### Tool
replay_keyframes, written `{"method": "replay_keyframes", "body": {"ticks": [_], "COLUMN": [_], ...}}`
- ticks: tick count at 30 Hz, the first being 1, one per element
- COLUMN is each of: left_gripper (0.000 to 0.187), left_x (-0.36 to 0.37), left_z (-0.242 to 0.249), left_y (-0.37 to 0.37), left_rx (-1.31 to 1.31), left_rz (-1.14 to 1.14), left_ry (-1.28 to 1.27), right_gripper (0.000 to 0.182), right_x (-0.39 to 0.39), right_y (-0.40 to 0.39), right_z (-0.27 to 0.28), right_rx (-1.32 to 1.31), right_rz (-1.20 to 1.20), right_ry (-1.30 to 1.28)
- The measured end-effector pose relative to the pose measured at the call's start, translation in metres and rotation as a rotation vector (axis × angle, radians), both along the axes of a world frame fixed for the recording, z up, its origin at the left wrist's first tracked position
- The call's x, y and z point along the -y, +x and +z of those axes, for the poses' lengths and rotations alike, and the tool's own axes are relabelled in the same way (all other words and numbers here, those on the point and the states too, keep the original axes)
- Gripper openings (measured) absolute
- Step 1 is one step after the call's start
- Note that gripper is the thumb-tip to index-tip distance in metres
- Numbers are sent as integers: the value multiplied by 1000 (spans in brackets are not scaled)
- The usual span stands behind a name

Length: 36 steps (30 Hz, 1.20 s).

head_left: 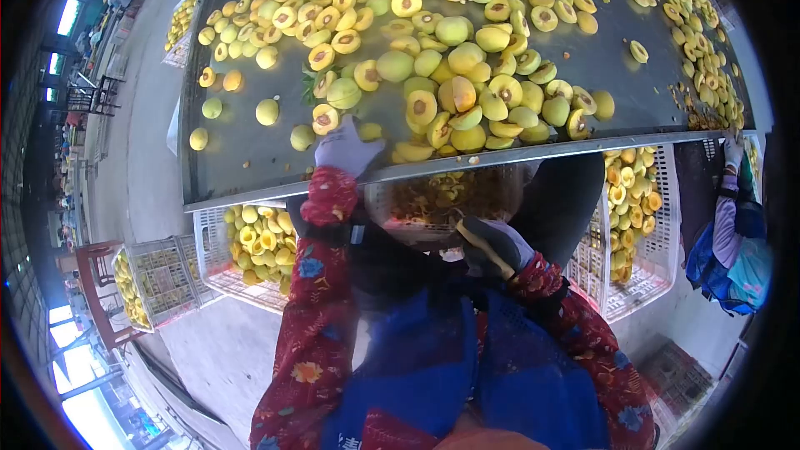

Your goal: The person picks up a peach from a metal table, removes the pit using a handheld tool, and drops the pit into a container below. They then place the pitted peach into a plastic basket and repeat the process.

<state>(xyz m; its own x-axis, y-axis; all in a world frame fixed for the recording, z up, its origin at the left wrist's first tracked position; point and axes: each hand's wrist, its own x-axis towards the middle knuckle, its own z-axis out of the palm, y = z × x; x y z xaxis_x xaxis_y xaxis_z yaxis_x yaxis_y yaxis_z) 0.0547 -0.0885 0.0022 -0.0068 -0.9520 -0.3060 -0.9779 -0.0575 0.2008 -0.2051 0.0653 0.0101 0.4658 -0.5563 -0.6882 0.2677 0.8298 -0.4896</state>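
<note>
Head view looks down on a dark worktop (250,150) heaped with yellow fruit, whole ones and pitted halves alike. The left hand (346,148), in a pale glove, reaches over the near metal edge of the worktop, and its fingers (354,127) lie among the fruit, touching a pitted half (325,119) just to their left; whether they grasp anything I cannot tell. The right hand (493,243), also gloved, sits lower, below the worktop edge and close to the body, with its fingers curled around a small yellow-handled tool (483,252) whose tip is hidden. Between the hands, under the edge, a round basin (442,200) holds fruit scraps. White plastic crates (250,242) of halved fruit stand under the worktop at the near left and near right. Red flowered sleeves and a blue apron fill the near part of the picture. At the far right edge another person's gloved hand (733,150) rests at the worktop's corner.
</note>
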Motion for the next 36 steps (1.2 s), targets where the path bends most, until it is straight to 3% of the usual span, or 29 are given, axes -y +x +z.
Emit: {"method": "replay_keyframes", "body": {"ticks": [3, 4, 6, 8, 9, 11, 13, 15, 16, 18, 22, 25, 26, 27, 29, 30, 32, 33, 35, 36], "left_gripper": [48, 39, 40, 41, 41, 43, 48, 54, 54, 48, 41, 37, 34, 33, 32, 31, 31, 31, 34, 36], "left_x": [-22, -35, -65, -77, -81, -90, -103, -118, -122, -121, -124, -132, -134, -135, -137, -137, -133, -130, -122, -118], "left_z": [-1, -5, -6, 4, 14, 29, 33, -10, 0, 31, 12, 0, -2, -2, -2, 1, 9, 11, -8, -17], "left_y": [10, 15, 11, -6, -19, -41, -57, -50, -49, -59, -70, -77, -82, -84, -85, -89, -88, -86, -71, -65], "left_rx": [-1223, -1448, -1432, -1673, -1920, -2143, -2074, -1623, -1545, -1743, -1668, -1622, -1605, -1522, -1345, -1250, -1236, -1228, -1606, -1788], "left_rz": [374, 380, 260, 239, 278, 482, 809, 437, 340, 533, 465, 528, 668, 582, 410, 409, 419, 424, 549, 610], "left_ry": [94, 92, 85, 187, 301, 390, 312, 62, 56, 246, 19, -81, -101, -173, -299, -312, -214, -166, 111, 259], "right_gripper": [29, 27, 22, 21, 24, 32, 31, 30, 30, 29, 31, 32, 32, 32, 32, 31, 30, 30, 26, 24], "right_x": [5, 5, 7, 12, 13, 11, 11, 9, 8, 6, 1, -3, -3, -4, -6, -6, -3, 1, 2, 1], "right_y": [-2, 1, 10, 11, 12, 17, 20, 25, 26, 28, 32, 34, 34, 34, 34, 33, 33, 33, 35, 36], "right_z": [17, 16, 13, 20, 24, 27, 27, 29, 29, 30, 22, 11, 2, -9, -14, -14, -18, -24, -23, -15], "right_rx": [16, -67, -232, -835, -1150, -1211, -1249, -1224, -1212, -1191, -1168, -1165, -899, -634, -440, -510, -552, -523, -602, -711], "right_rz": [14, 31, 68, 201, 266, 296, 325, 345, 355, 381, 443, 300, 327, 338, 291, 246, 239, 275, 289, 270], "right_ry": [-122, -286, -623, -1474, -1889, -1897, -1910, -1877, -1861, -1834, -1744, -1809, -1429, -1049, -853, -1043, -1083, -933, -878, -972]}}
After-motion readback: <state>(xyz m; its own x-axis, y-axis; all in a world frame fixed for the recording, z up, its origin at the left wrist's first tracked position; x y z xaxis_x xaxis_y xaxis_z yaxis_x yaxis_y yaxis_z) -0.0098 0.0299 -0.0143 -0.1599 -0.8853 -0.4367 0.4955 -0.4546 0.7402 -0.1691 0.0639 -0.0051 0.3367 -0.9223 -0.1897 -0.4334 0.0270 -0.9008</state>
